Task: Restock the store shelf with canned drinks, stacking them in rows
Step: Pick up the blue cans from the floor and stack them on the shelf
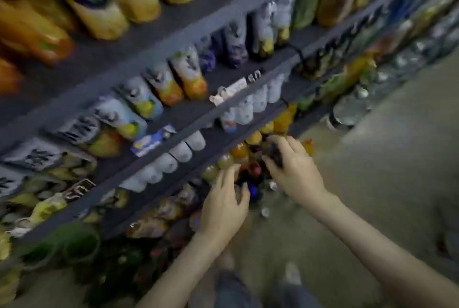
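My right hand (293, 171), reaching low, grips one dark can (276, 156) by the shelf (196, 115) edge; my left hand (223, 201) reaches alongside, grip blurred beyond telling.

Dim, flat indoor light with a cool grey cast; no clear source shows and no hard shadows fall. Motion blur smears the whole frame. It is mildest at the fingers of the bare right hand (295, 171) and bare left hand (223, 206), yet the small dark object (275, 156) that the right fingers curl round is too smeared to identify. Far above and left of the fingers, tall orange plastic bottles (32, 32) streak into soft blobs. The long grey shelf boards (173, 34) bow and tilt with wide-angle distortion. Right of the fingers the pale grey floor (385, 158) is the brightest patch; small glints mark silver can tops (272, 185) just below the right fingertips
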Demonstrator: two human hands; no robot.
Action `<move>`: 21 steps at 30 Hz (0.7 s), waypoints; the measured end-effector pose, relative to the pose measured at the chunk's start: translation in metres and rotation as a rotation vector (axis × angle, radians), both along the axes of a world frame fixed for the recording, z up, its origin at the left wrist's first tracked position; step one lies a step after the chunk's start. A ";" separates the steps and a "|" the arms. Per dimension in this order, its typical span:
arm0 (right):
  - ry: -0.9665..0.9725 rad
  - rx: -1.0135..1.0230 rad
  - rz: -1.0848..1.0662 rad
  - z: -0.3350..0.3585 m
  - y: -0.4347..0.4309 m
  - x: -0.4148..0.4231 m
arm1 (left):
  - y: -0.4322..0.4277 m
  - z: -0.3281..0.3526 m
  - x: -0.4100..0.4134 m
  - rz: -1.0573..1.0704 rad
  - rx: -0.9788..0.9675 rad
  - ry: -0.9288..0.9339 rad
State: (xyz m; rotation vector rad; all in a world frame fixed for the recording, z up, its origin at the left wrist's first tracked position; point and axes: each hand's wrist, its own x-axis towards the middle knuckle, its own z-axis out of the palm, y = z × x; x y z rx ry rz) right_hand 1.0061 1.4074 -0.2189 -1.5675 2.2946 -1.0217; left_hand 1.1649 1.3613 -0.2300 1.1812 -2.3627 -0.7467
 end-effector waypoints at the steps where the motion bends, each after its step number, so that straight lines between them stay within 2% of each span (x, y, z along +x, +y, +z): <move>1: -0.072 0.074 -0.041 -0.032 0.017 -0.012 | 0.011 -0.027 -0.010 -0.009 0.059 -0.054; 6: -0.263 0.386 -0.262 -0.194 0.094 -0.051 | 0.051 -0.178 -0.043 -0.078 0.414 -0.216; 9: -0.397 0.533 -0.417 -0.313 0.132 -0.062 | 0.063 -0.295 -0.055 -0.071 0.446 -0.249; 13: -0.611 0.573 -0.626 -0.484 0.158 -0.081 | 0.065 -0.466 -0.074 -0.095 0.464 -0.250; 15: -0.709 0.555 -0.716 -0.567 0.162 -0.093 | 0.070 -0.549 -0.083 0.046 0.539 -0.255; 19: -0.809 0.491 -0.706 -0.713 0.145 -0.115 | 0.082 -0.683 -0.103 0.513 0.728 -0.150; 21: -0.838 0.434 -0.733 -0.770 0.130 -0.123 | 0.086 -0.742 -0.107 0.624 0.750 -0.114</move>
